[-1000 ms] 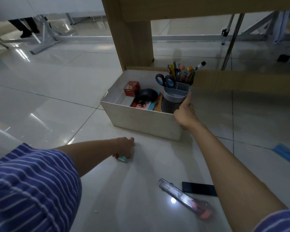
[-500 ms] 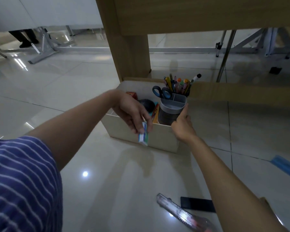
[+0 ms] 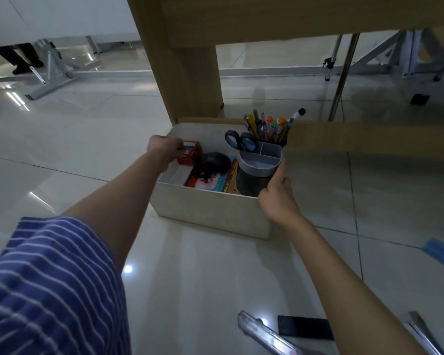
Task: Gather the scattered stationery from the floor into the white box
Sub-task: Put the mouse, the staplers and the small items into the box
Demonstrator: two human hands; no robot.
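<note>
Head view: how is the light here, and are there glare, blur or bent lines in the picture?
Head view: dim and bluish overall; small bright reflections on the glossy floor, one beside the clear box cutter; the striped sleeve is close and soft; the desk leg leans, a wide-angle effect; the white box and the pen holder are fairly sharp.

Glossy tiled floor, white box, utility knife, black strip
</note>
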